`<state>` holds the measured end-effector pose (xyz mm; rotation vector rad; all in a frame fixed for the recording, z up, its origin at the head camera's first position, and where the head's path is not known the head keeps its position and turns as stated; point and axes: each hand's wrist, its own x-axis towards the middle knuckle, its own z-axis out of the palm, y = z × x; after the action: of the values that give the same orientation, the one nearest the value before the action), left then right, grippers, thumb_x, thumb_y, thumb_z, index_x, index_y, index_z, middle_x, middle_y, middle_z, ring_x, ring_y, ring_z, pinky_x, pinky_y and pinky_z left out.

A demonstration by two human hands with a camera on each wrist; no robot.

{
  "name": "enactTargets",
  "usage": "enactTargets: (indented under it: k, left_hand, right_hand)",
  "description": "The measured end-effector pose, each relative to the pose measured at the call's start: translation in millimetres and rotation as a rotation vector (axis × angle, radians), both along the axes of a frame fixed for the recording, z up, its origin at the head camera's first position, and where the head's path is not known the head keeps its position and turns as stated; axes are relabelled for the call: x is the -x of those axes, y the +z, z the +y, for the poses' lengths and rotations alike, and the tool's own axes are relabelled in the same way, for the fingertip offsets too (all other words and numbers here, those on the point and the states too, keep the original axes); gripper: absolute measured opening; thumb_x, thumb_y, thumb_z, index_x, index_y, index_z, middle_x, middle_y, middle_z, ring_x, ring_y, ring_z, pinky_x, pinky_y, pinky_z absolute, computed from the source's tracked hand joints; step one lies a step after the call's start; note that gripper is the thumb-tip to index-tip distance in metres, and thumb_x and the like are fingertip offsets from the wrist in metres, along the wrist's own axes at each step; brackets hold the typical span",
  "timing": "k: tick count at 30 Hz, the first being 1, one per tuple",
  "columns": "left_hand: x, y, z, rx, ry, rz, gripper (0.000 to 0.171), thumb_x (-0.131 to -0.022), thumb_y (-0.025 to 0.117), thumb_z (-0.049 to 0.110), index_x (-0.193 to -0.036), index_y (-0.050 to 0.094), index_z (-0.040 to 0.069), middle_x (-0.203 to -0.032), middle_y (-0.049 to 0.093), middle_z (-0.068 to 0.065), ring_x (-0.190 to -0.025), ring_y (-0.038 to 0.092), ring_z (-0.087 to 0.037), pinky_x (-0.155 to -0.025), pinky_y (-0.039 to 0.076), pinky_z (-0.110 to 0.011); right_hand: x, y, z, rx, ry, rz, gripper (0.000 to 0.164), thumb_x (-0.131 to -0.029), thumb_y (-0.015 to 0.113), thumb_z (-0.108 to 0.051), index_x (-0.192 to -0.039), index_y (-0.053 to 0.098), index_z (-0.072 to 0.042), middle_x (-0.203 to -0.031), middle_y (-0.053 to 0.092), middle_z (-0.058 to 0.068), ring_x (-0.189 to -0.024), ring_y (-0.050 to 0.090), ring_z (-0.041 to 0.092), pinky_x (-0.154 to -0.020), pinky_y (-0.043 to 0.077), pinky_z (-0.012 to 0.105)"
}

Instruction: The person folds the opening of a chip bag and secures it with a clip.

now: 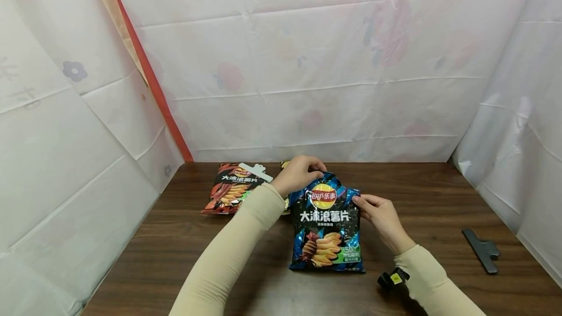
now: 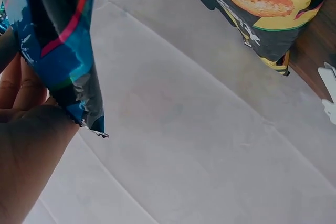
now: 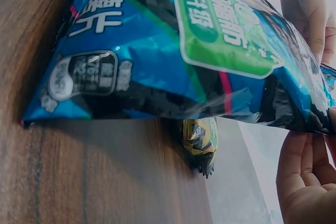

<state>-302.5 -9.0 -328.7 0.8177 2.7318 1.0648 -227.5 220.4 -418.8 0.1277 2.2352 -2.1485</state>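
Observation:
A blue and black bag of potato chips (image 1: pixel 326 228) stands upright on the table, its lower edge low against the wood and its printed front towards the head camera. My left hand (image 1: pixel 300 174) grips its top edge at the upper left. At the upper right corner, my right hand (image 1: pixel 382 218) pinches the bag between thumb and fingers. In the left wrist view, the fingers of the left hand (image 2: pixel 31 98) lie behind the bag's crinkled end (image 2: pixel 79 93). The right wrist view has the bag's puffed side (image 3: pixel 152 61) close up, with the right hand (image 3: pixel 310 177) at its top corner.
Behind on the left lies a red chip bag (image 1: pixel 228 191) with a white clip (image 1: pixel 255 172) across its top right. A yellow and black chip bag (image 2: pixel 278 14) is mostly hidden behind my left hand in the head view. A dark clip (image 1: pixel 480 251) lies at the right.

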Motion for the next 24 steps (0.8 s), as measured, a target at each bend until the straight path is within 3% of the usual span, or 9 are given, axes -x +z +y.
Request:
enactTargets:
  k: [24]
  left_hand:
    - [1.5,-1.9,-7.3,-0.047,-0.046,0.053,0.012,-0.096,0.064,0.014,-0.098,0.075,0.017,-0.095,0.073,0.003,-0.083,0.066,-0.006,-0.079,0.054,-0.025]
  right_hand:
    - [-3.6,-5.6,-2.2,-0.020,-0.014,0.087,0.044,-0.094,0.067,-0.030,-0.115,0.067,0.009,-0.091,0.069,-0.009,-0.082,0.068,0.005,-0.075,0.057,0.024]
